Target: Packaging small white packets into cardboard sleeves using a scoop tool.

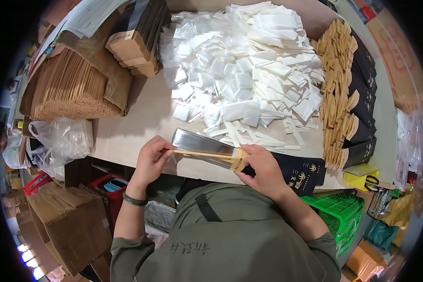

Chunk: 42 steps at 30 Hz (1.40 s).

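Observation:
My left hand [154,159] is closed in a pinch on the thin end of a pair of pale wooden chopsticks [202,154]. The chopsticks lie nearly level, and their other end meets the tan mouth of a black paper sleeve [239,160]. My right hand [262,170] grips that sleeve near its tan end, thumb and fingers on either side. Whether the chopstick ends are inside the sleeve I cannot tell. Behind the chopsticks lies a shiny grey strip [197,140] with a dark rim. More black sleeves [308,171] lie under and beside my right hand.
White packets [249,70] are heaped across the table. Filled black sleeves with tan ends [350,117] are stacked at right. At left stand a carton of brown paper pieces [77,84] and bundled sleeves [136,47]. A green crate [338,211] and black-handled scissors [371,182] are at lower right.

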Tool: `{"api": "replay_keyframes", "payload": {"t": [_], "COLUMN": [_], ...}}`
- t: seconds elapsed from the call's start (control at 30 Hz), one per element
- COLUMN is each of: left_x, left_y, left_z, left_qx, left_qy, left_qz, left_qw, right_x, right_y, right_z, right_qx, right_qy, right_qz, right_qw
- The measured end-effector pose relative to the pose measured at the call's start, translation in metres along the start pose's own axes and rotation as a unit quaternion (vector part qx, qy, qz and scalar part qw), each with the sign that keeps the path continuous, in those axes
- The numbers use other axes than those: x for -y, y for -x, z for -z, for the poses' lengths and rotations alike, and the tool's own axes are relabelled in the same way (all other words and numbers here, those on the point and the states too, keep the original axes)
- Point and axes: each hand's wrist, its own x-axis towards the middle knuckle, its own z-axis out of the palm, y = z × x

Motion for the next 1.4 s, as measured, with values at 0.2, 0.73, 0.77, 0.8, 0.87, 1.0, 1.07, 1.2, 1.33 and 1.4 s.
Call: {"api": "replay_keyframes", "payload": {"t": [0.2, 0.73, 0.77, 0.8, 0.87, 1.0, 1.07, 1.2, 1.33, 1.4], "left_x": [-0.047, -0.07, -0.071, -0.076, -0.091, -0.062, -0.035, -0.06, -0.08, -0.087], "left_y": [-0.025, -0.023, -0.026, -0.022, -0.016, -0.015, -0.016, -0.016, -0.002, -0.002], "left_z": [-0.072, -0.108, -0.102, -0.095, -0.075, -0.051, -0.048, -0.043, -0.07, -0.099], "left_qx": [0.064, 0.151, 0.191, 0.195, 0.111, 0.013, 0.02, -0.018, 0.261, 0.328], "left_qy": [-0.11, 0.306, 0.385, 0.381, -0.008, -0.368, -0.382, -0.235, 0.094, 0.135], "left_qz": [-0.187, 0.153, 0.162, 0.159, -0.091, -0.281, -0.231, -0.01, 0.079, -0.021], "left_qw": [0.974, 0.927, 0.888, 0.89, 0.99, 0.886, 0.895, 0.972, 0.958, 0.935], "right_x": [0.012, 0.006, 0.009, 0.011, 0.016, 0.027, 0.038, -0.037, -0.036, -0.02], "right_y": [-0.009, -0.012, -0.013, -0.014, -0.014, -0.021, -0.038, -0.037, 0.011, 0.025], "right_z": [-0.006, -0.009, -0.007, -0.005, 0.0, 0.01, 0.044, 0.172, 0.149, 0.098], "right_qx": [0.032, 0.045, 0.028, 0.01, -0.008, 0.033, 0.055, -0.017, 0.043, 0.136], "right_qy": [0.004, 0.021, 0.012, 0.002, 0.04, 0.101, 0.162, 0.168, 0.217, 0.032], "right_qz": [0.047, 0.037, 0.058, 0.081, 0.086, 0.149, 0.196, -0.116, -0.007, -0.002], "right_qw": [0.998, 0.998, 0.998, 0.997, 0.995, 0.983, 0.966, 0.979, 0.975, 0.99]}}
